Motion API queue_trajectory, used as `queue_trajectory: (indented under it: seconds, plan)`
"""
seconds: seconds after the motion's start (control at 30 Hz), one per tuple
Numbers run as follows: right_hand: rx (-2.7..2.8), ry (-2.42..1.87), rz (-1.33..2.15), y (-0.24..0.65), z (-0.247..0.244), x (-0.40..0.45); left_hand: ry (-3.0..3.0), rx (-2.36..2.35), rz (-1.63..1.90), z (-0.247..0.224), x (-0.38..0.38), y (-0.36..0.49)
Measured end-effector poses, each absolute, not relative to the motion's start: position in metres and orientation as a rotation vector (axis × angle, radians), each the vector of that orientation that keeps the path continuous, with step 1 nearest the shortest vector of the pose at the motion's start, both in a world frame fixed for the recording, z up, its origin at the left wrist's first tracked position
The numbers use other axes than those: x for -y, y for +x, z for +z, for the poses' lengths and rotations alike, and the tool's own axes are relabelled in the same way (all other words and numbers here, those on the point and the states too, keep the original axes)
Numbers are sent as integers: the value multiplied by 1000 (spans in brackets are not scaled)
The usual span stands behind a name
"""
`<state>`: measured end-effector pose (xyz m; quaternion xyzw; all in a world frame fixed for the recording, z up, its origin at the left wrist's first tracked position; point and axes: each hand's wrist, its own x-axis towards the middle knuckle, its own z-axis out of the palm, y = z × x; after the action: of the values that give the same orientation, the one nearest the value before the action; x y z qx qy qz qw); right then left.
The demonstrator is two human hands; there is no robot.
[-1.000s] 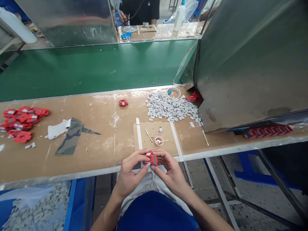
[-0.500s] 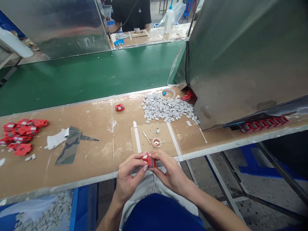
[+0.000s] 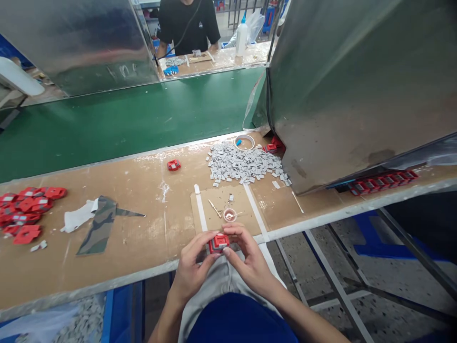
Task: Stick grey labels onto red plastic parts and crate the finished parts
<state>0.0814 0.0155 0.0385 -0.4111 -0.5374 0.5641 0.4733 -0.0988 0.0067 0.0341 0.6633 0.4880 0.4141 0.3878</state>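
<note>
On the brown cardboard-covered tabletop (image 3: pixel 132 247), at left, a heap of red plastic parts (image 3: pixel 30 205). Near the front edge, with fingers closed on one small red-and-grey plastic block (image 3: pixel 219 243), left hand (image 3: pixel 193 264); at its other side, also gripping with fingers, right hand (image 3: pixel 250 262).

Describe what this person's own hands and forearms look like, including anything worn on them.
The left hand and right hand are bare, each with slender fingers and no glove, ring or bracelet in sight. Both forearms are uncovered as far as the view goes, with no sleeve, watch, cable or marking visible.
</note>
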Motion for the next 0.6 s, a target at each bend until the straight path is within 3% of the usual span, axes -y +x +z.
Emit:
queue_trajectory:
  seconds: [0.17, 0.6]
  plan:
    - [1579, -1020, 1258, 91, 52, -20, 1780, -1166, 1070, 43, -9, -99]
    - [1560, -1019, 1240, 85, 53, -14, 1883, -1093, 1046, 60, -9, -101]
